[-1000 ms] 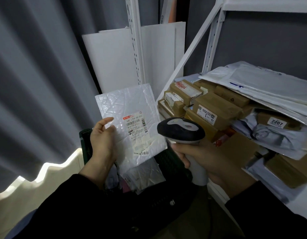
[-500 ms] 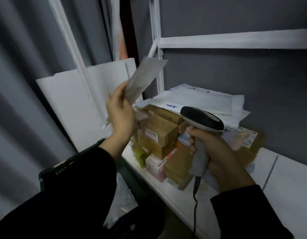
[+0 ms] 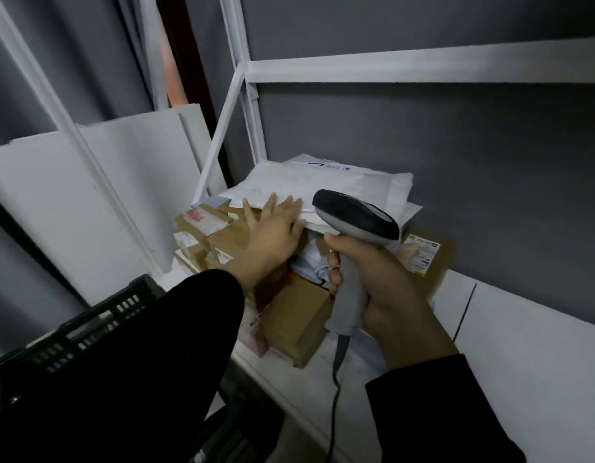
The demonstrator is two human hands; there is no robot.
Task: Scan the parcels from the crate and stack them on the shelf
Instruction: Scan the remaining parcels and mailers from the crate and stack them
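A white padded envelope (image 3: 289,183) lies flat on top of the parcel pile on the white shelf (image 3: 530,345). My left hand (image 3: 272,228) rests at its near edge with straight, spread fingers. My right hand (image 3: 379,285) grips the grey handle of a barcode scanner (image 3: 354,222), whose black head points toward the pile. Brown cardboard boxes (image 3: 299,315) are stacked under the white mailers. The black crate (image 3: 75,332) shows at lower left, mostly hidden by my sleeve.
White shelf uprights and a diagonal brace (image 3: 219,128) stand behind the pile. A white board (image 3: 122,182) leans on the wall to the left. The scanner's cable (image 3: 332,412) hangs down past the shelf's front edge. Bare shelf surface lies right of the pile.
My left hand carried the white envelope up from in front of the scanner, laid it on the pile and now rests flat on it. The view swung right toward the shelf.
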